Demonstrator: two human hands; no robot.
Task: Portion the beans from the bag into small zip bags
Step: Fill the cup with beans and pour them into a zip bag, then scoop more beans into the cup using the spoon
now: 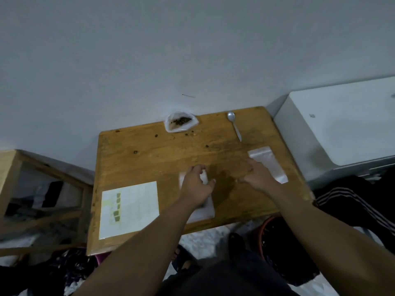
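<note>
White zip bag [206, 210] pinched by left hand [195, 185]; right hand [257, 176] rests relaxed on table [160, 150].

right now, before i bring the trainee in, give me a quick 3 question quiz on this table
1. True or false: the spoon lies on the table, outside the bag of beans.
2. What lies by the table's near left corner? A) white gridded sheet B) bowl C) scissors
3. Fill in: the ____ hand covers part of the zip bags nearest that sheet.

Key: 1 true; 2 A; 3 left hand.
</note>
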